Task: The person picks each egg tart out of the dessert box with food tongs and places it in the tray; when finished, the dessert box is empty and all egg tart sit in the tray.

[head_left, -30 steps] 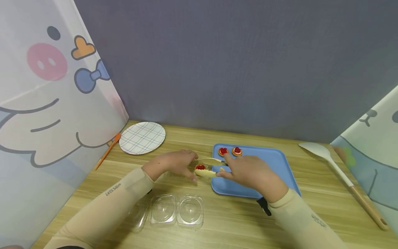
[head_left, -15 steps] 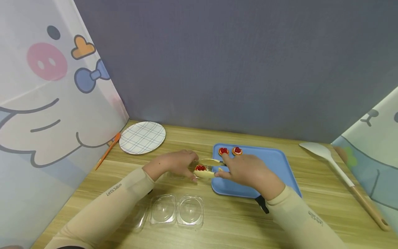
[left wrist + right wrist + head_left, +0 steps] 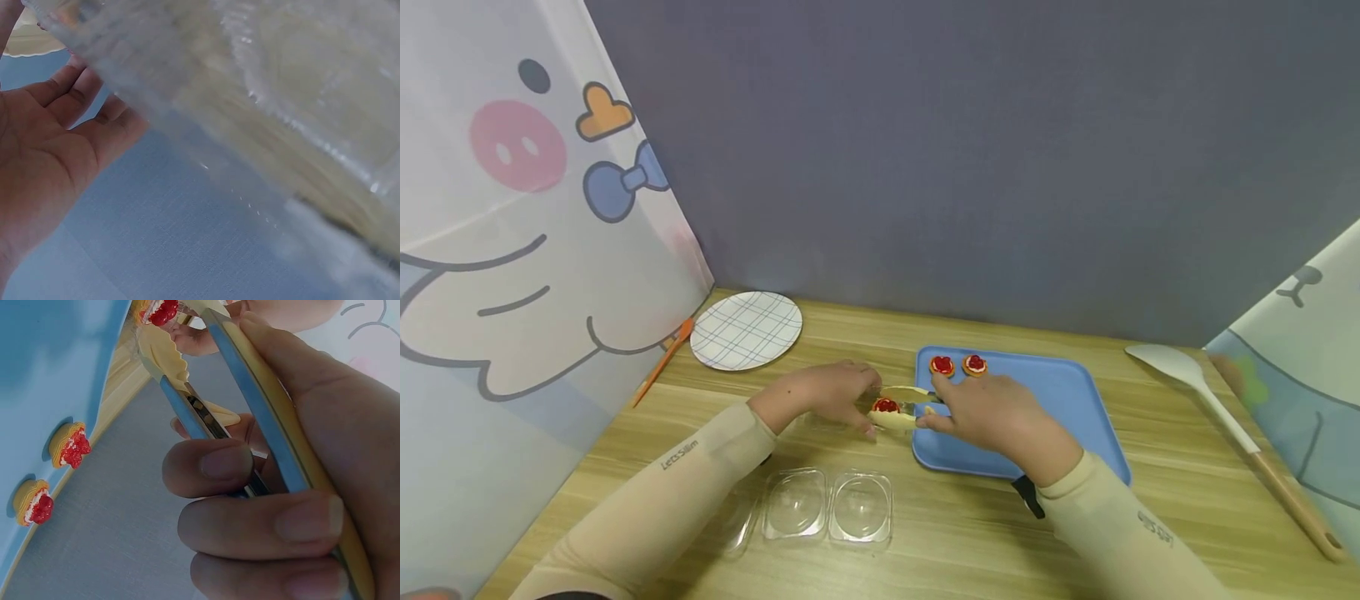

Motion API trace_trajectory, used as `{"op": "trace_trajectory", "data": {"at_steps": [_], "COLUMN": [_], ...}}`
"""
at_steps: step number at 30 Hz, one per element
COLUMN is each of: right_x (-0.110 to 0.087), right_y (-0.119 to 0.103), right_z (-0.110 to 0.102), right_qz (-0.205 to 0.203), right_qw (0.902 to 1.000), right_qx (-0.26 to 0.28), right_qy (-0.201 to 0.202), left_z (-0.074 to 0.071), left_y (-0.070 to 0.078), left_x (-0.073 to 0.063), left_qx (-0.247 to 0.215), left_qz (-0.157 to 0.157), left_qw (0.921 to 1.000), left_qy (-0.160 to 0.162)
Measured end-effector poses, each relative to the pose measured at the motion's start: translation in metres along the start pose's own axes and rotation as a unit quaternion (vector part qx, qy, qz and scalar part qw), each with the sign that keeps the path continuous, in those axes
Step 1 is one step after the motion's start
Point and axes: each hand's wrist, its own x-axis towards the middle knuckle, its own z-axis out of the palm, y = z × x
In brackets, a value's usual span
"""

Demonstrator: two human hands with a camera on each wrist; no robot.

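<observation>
My right hand (image 3: 1000,417) grips cream-coloured tongs (image 3: 895,419), thumb along one arm and fingers curled round the other. The spread tips of the tongs stand on either side of a small tart (image 3: 886,406) topped with red berries, left of the blue tray (image 3: 1067,417). My left hand (image 3: 838,393) holds a transparent plastic box (image 3: 281,112), thumb in front and fingers behind. Much of that box is hidden under the hand. Two more berry tarts (image 3: 942,366) sit at the tray's back left corner.
In front stand transparent plastic boxes (image 3: 861,508), one partly behind the left sleeve. A checked plate (image 3: 747,331) and an orange-headed utensil (image 3: 662,362) lie back left. A big white spoon (image 3: 1225,425) with a wooden handle lies right. A grey wall (image 3: 970,167) rises behind.
My right hand has shifted slightly left with the tongs. My left hand keeps its place at the box. The head view has moved a little.
</observation>
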Motion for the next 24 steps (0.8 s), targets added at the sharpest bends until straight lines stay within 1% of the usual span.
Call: {"op": "trace_trajectory", "data": {"at_steps": [9, 19, 24], "right_x": [0.0012, -0.0003, -0.0012], "right_y": [0.0000, -0.0003, -0.0006], "right_z": [0.0022, 0.0068, 0.0090], "right_qz": [-0.006, -0.004, -0.011], "right_qw": [0.9998, 0.9999, 0.9996], "right_qx": [-0.014, -0.004, -0.010], "right_qy": [0.014, 0.010, 0.023], "left_z": [-0.0010, 0.0002, -0.0011], "left_y": [-0.0013, 0.0002, 0.0023], "left_x": [0.0008, 0.0009, 0.0003], "left_qx": [0.008, 0.005, 0.009], "left_qz": [0.003, -0.004, -0.007], "left_qw": [1.0000, 1.0000, 0.9999], "left_qy": [0.004, 0.000, -0.003]}}
